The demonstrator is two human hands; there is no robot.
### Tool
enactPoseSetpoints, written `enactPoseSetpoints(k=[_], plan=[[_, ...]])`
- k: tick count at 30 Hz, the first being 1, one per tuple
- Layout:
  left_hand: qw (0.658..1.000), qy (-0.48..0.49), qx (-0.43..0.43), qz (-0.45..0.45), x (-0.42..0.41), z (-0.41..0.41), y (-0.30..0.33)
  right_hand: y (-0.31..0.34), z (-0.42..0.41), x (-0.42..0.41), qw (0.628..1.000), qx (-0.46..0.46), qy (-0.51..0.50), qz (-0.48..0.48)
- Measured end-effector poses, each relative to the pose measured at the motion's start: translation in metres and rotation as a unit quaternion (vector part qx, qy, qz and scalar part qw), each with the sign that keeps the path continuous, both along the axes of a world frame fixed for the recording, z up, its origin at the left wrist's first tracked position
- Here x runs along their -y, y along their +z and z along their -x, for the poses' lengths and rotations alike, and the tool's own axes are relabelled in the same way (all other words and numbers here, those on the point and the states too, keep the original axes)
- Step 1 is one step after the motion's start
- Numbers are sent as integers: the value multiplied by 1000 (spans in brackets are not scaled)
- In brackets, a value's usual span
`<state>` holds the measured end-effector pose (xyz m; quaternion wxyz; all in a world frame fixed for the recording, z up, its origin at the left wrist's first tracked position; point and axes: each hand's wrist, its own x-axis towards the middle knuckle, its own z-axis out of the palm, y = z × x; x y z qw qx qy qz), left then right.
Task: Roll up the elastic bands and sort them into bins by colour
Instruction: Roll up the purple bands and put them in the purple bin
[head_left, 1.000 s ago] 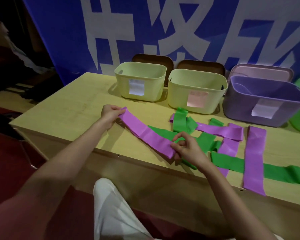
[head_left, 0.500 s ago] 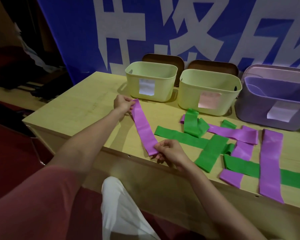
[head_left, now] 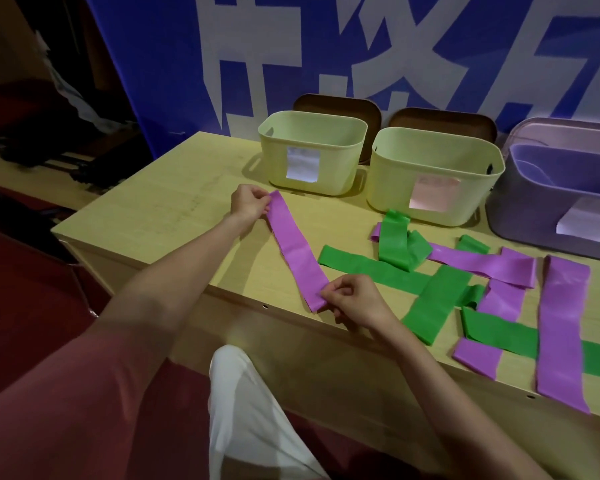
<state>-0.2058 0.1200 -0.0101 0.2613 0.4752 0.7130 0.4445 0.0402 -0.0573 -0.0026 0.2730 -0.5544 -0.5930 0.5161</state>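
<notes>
From my remote seat, the purple bin (head_left: 555,216) at 3 o'clock runs off the right edge, so I can't see its far side. The green band (head_left: 499,336) at 4 o'clock also leaves the frame there, and part of it is covered by the long purple band (head_left: 563,327) lying over it. The paper labels on the left cream bin (head_left: 312,157) and the middle cream bin (head_left: 433,181) are too washed out for me to read. Two brown lids (head_left: 336,105) at 12 o'clock stand mostly hidden behind those bins. The near end of the held purple band (head_left: 298,251) disappears under my right hand (head_left: 354,299). The banner's (head_left: 326,46) white characters are cropped along the top.
</notes>
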Motion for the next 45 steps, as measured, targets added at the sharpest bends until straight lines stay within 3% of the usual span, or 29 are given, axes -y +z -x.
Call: enactPoseSetpoints(k=[5,12,19,23,26,30,33,36,40,45], plan=[[983,-99,-154,12,16,-16,-10,-2,-5,-2,1000,7,20,3],[974,-122,-192,4,18,-8,-20,-5,-9,-2,995,69,50,-53],[942,-174,-285,36,19,-13,-27,-6,-14,-4,989,79,94,-77],[941,-174,-288,19,26,-19,-26,-4,-20,-2,975,104,157,-120],[945,-165,-283,-6,43,-26,-25,-14,-25,-3,940,174,158,-247],[943,-154,-285,-83,85,-40,-25,-27,-31,-3,912,176,153,-338],[937,-148,-268,-168,129,-56,-20,-32,-36,-5,906,158,176,-351],[927,-210,-224,-213,178,-73,-19,-35,-41,-5,897,159,197,-361],[912,-263,-229,-218,215,-90,-31,-33,-46,-6,895,153,194,-373],[916,-251,-251,-185,222,-101,-40,-33,-46,-6,897,151,194,-369]])
